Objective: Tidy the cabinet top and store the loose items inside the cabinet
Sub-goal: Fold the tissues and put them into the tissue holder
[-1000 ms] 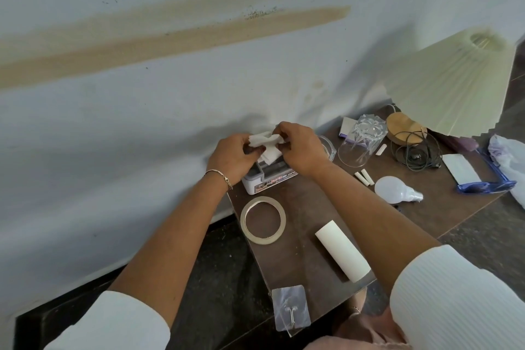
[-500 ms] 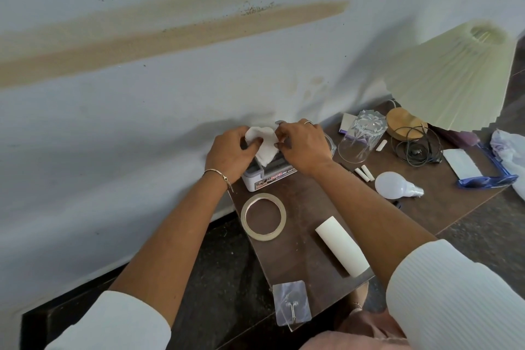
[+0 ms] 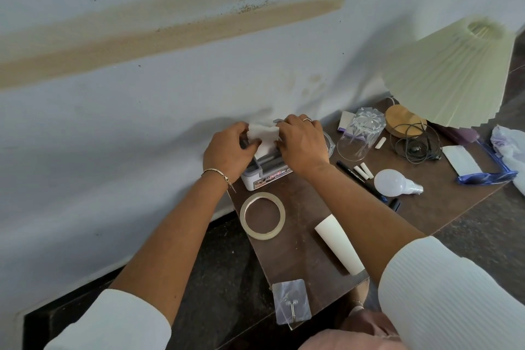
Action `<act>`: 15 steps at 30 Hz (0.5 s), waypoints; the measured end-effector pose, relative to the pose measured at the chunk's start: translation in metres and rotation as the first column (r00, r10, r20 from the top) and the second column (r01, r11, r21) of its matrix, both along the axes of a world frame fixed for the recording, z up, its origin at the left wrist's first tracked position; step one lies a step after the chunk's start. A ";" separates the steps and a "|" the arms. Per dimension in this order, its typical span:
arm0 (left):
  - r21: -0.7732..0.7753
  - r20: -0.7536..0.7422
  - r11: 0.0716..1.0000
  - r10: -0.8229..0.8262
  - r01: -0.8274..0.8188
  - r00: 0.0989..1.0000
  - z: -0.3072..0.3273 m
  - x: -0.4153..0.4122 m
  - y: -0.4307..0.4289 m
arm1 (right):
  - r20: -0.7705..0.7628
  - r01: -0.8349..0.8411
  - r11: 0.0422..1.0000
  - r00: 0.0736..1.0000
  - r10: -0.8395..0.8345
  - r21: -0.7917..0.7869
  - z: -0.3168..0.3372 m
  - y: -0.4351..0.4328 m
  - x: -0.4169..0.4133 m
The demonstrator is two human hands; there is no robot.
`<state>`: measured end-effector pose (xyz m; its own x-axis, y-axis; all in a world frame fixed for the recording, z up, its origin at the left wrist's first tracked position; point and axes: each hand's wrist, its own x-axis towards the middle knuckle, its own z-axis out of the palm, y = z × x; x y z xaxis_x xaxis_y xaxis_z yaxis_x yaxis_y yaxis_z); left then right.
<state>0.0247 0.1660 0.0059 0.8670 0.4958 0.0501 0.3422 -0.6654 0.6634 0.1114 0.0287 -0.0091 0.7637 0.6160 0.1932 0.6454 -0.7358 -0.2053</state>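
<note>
A white tissue [image 3: 264, 135] hangs between my two hands over a small grey and white box [image 3: 265, 175] at the back left of the brown cabinet top [image 3: 301, 239]. My left hand [image 3: 227, 148] pinches the tissue's left edge. My right hand [image 3: 302, 143] pinches its right edge, fingers curled over it. Loose on the top lie a ring of clear tape [image 3: 262, 215], a white paper roll [image 3: 339, 244], a white bulb [image 3: 393, 183], a black pen [image 3: 360, 179] and a clear adhesive hook [image 3: 292, 305] overhanging the front edge.
An upturned clear glass [image 3: 359, 135], small white sticks [image 3: 363, 172], a coiled black cable [image 3: 414, 146], a lamp with a pleated cream shade [image 3: 451, 71] on a wooden base [image 3: 403, 121], a white card [image 3: 461, 159], blue glasses [image 3: 485, 177] and a plastic bag [image 3: 508, 148] crowd the right. The wall runs behind.
The tissue has been pulled from a crumpled wad into a flatter sheet stretched between both hands. Both hands stay over the box.
</note>
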 end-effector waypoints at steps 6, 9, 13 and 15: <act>0.030 0.035 0.999 0.030 -0.031 0.999 -0.003 0.000 -0.004 | -0.072 0.034 0.996 0.997 -0.029 0.082 0.005 -0.005 0.001; 0.064 -0.005 0.998 0.007 -0.007 1.000 -0.005 0.002 -0.005 | -0.062 0.037 0.989 0.998 -0.029 0.144 0.004 -0.009 -0.004; 0.067 0.031 0.998 0.011 -0.013 0.999 -0.005 0.001 -0.011 | -0.087 0.042 0.993 0.996 -0.033 0.111 0.003 -0.012 -0.007; 0.076 0.064 0.997 0.025 -0.030 0.998 -0.005 0.000 -0.012 | -0.100 0.051 0.991 0.994 -0.039 0.120 0.004 -0.013 -0.008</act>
<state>0.0249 0.1536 0.0009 0.8471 0.5118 0.1434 0.3198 -0.7063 0.6315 0.1030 0.0154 -0.0047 0.8088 0.5570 0.1886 0.5849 -0.7289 -0.3559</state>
